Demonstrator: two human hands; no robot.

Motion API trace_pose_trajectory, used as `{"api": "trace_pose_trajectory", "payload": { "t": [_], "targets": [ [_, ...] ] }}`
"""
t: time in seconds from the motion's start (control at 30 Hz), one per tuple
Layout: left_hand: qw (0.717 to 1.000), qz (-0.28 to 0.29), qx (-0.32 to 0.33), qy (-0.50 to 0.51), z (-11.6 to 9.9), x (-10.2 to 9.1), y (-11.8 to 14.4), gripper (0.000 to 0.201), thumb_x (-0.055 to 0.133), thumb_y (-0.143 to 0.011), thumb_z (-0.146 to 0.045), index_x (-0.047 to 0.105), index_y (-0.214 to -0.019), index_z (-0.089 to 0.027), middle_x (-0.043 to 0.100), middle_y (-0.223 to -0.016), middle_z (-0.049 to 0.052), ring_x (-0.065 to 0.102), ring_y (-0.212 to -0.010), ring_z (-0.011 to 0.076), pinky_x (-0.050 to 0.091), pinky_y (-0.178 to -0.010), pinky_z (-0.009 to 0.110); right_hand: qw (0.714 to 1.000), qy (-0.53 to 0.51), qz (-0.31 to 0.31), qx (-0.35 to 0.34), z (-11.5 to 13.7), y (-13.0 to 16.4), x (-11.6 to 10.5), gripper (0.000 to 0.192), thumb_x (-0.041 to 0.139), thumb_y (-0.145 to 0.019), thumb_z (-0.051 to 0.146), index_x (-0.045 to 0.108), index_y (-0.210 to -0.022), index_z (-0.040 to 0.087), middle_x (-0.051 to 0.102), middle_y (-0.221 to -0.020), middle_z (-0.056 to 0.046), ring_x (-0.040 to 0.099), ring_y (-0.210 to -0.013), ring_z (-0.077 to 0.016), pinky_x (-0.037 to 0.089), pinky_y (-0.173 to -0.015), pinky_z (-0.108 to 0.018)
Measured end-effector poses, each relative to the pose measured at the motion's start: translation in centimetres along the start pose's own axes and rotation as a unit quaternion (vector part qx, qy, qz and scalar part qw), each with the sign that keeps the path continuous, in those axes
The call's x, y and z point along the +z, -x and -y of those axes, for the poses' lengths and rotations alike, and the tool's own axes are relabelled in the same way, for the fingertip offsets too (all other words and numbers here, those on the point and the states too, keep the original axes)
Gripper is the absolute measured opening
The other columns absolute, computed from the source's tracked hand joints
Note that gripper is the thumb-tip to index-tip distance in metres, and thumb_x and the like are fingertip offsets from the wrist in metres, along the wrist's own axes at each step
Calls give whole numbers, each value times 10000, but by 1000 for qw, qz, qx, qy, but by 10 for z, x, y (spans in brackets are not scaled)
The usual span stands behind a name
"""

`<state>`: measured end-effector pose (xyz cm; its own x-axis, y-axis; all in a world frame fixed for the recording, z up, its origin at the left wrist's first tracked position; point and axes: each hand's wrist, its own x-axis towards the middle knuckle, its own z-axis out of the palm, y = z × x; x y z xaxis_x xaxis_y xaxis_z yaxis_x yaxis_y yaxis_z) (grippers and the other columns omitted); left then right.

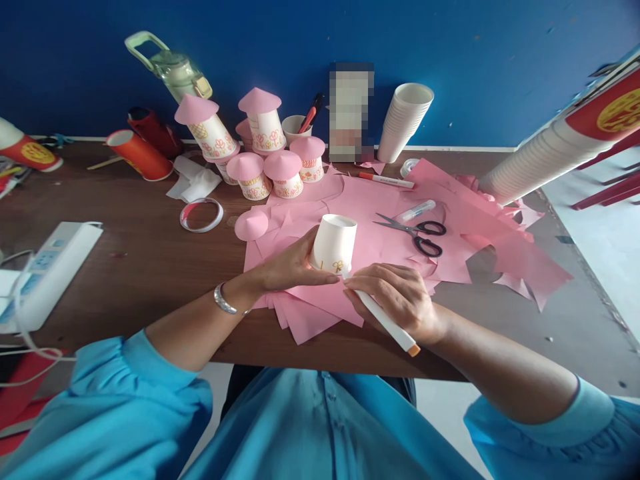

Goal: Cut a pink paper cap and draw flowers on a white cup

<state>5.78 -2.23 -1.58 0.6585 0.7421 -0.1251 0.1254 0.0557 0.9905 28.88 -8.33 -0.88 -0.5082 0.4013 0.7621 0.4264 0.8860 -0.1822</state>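
Left hand (290,267) fingers clamped on upturned cup (334,244) atop pink paper (360,200), right hand (397,297) at four o'clock gripping marker (385,321) against cup's rim, scissors (417,235) at two o'clock

left hand (293,267) steadying cup (334,244), right hand (397,297) holding marker (385,323)
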Motion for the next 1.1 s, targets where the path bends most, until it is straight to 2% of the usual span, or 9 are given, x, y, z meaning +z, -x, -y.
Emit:
{"api": "trace_pose_trajectory", "payload": {
  "t": [0.13,0.37,0.57,0.77,0.93,1.03,1.1],
  "targets": [
    [1000,-1,-6,-8,0,-1,0,850,917,-761,-475,510,-1453,-196,674,-1348,167,649,-1255,372,554,-1028,536,1000,1,0,0,1,-1,0,202,716,-961,58,631,-1126,140,753,-816,-39,733,-697,-159,631,-611,-287],
    [1000,-4,-8,-20,-3,0,0,821,918,-765,-476,505,-1426,-217,676,-1327,144,648,-1238,355,565,-1000,510,1000,1,6,0,0,-2,0,194,717,-956,63,638,-1120,127,751,-817,-50,748,-706,-170,639,-622,-289],
    [1000,-8,-16,-15,-3,0,1,806,922,-759,-469,510,-1403,-217,671,-1322,143,644,-1236,350,551,-1019,525,1000,5,-26,-12,0,-3,-5,183,714,-958,87,649,-1117,149,753,-816,-40,738,-679,-161,643,-593,-282],
    [1000,-6,-11,-5,0,-2,0,834,926,-753,-472,521,-1442,-234,686,-1276,126,636,-1236,347,529,-1048,544,1000,0,-26,-13,-2,-3,-8,191,723,-946,88,660,-1115,150,738,-811,-31,736,-685,-160,632,-601,-276],
    [999,10,8,52,3,-5,0,725,920,-765,-481,621,-1392,-274,705,-1271,108,637,-1270,347,523,-1085,553,999,7,-36,-9,-6,0,-9,215,661,-1011,148,660,-1226,154,725,-857,-50,713,-695,-173,605,-603,-295],
    [996,1,17,91,2,-5,0,717,932,-738,-508,654,-1380,-351,709,-1323,85,629,-1316,363,530,-1101,575,999,25,-38,20,-9,2,-10,297,613,-1042,156,624,-1338,174,724,-846,-46,677,-663,-178,577,-583,-311],
    [993,7,25,111,1,-4,0,714,923,-735,-536,661,-1387,-407,702,-1376,66,618,-1357,364,524,-1130,585,997,36,-40,47,-9,3,-9,370,627,-1032,140,597,-1396,199,757,-909,-59,706,-716,-190,602,-623,-322]
  ]
}}
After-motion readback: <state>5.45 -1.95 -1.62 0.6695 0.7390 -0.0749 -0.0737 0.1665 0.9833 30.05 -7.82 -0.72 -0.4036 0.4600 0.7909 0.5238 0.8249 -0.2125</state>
